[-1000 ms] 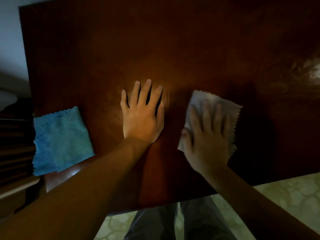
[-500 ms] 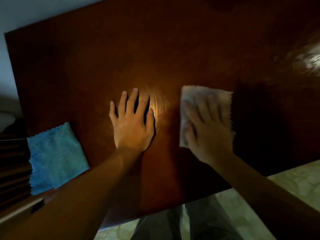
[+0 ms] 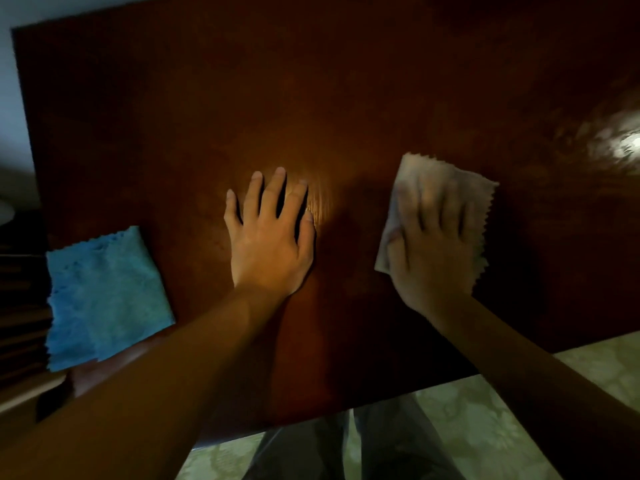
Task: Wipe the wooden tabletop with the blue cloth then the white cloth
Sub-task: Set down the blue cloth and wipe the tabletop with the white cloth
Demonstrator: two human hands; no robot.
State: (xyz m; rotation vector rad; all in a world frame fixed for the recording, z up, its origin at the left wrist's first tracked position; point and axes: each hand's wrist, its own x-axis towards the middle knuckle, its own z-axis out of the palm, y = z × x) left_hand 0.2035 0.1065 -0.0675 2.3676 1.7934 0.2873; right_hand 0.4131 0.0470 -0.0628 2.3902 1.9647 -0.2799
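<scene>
Dark polished wood forms the tabletop (image 3: 311, 98), the landmark here. The white cloth (image 3: 446, 188) is pressed flat onto it under the right hand (image 3: 433, 251), fingers straight and slightly spread, apparently so the whole cloth is driven across the surface; the hand is blurred. To the left of the white cloth, the left hand (image 3: 270, 244) is laid bare on the wood with fingers apart, likely as a brace. The blue cloth (image 3: 107, 296) is set aside at the tabletop's left edge, partly overhanging it, presumably finished with.
</scene>
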